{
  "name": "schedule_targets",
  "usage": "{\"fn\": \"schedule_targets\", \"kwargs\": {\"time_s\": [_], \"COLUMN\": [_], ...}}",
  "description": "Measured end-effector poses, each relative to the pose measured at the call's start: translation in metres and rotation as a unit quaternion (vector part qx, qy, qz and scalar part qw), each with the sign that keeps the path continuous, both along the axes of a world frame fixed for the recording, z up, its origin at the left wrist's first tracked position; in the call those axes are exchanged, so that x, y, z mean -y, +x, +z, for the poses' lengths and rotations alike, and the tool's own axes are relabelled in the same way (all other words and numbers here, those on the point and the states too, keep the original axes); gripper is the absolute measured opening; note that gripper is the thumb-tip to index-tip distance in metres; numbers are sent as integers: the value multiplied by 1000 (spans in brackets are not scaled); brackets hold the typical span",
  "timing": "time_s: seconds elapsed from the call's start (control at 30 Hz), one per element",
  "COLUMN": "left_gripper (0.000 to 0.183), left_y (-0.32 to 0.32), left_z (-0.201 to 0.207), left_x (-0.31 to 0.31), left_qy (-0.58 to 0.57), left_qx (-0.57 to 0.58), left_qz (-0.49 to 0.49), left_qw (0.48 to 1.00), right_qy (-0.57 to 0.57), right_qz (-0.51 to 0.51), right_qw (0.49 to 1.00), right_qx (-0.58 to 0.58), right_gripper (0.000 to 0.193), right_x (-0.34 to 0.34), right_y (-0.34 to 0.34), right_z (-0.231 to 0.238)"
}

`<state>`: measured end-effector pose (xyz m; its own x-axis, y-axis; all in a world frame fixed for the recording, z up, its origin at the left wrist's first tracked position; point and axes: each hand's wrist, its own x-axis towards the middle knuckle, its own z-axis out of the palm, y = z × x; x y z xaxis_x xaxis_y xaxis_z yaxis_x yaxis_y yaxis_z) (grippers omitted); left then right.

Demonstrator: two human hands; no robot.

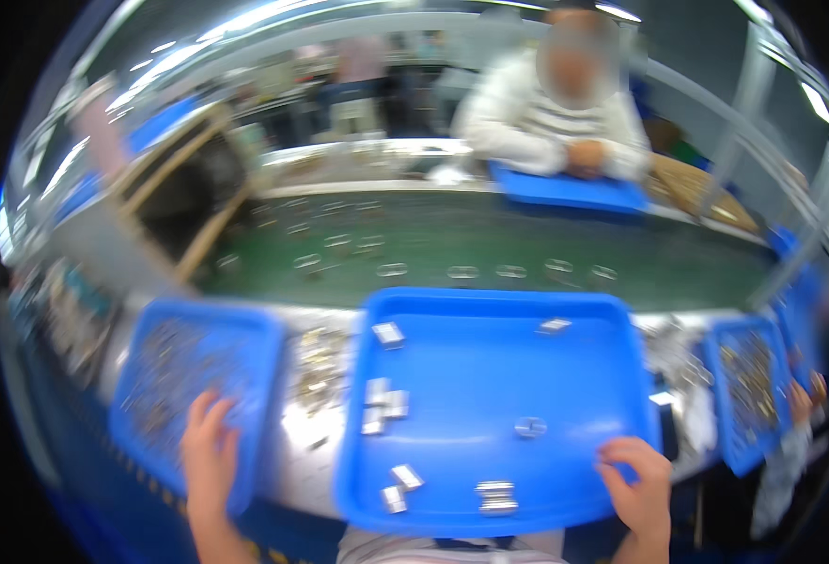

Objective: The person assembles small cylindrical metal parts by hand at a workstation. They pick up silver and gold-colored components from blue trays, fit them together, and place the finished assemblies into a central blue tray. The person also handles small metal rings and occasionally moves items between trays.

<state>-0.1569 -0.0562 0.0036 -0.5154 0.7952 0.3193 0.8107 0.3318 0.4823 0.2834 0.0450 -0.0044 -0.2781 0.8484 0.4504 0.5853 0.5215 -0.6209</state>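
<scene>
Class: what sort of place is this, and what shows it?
Probably a factory assembly line: small metal parts lie along what looks like a green conveyor belt, blue trays hold more, and another person is opposite.

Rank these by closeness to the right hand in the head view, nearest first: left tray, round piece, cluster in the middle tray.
1. Round piece: in the middle tray, left of the right hand.
2. Cluster: at the middle tray's left side.
3. Left tray: farthest left.

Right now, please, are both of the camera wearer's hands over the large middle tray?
No, the left hand is over the smaller blue tray on the left.
</scene>
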Motion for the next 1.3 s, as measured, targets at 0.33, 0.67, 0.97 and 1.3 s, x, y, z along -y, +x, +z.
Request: {"fn": "schedule_targets", "kwargs": {"time_s": [0.33,0.67,0.97,1.3], "left_gripper": [36,29,26,32], "left_y": [149,148,156,165], "left_z": [0,-14,-8,6], "left_x": [-47,-40,-51,-51], "left_qy": [97,0,15,19], "left_qx": [10,1,53,135], "left_qz": [-630,-630,-638,-639], "left_qw": [770,776,768,757], "right_qy": [-9,-91,81,-118], "right_qz": [2,-223,-102,45], "right_qw": [983,911,982,967], "right_qx": [184,335,137,-223], "right_gripper": [18,23,14,12], "right_x": [-137,-290,-239,-31], "right_y": [35,2,17,32], "right_z": [37,-12,0,16]}}
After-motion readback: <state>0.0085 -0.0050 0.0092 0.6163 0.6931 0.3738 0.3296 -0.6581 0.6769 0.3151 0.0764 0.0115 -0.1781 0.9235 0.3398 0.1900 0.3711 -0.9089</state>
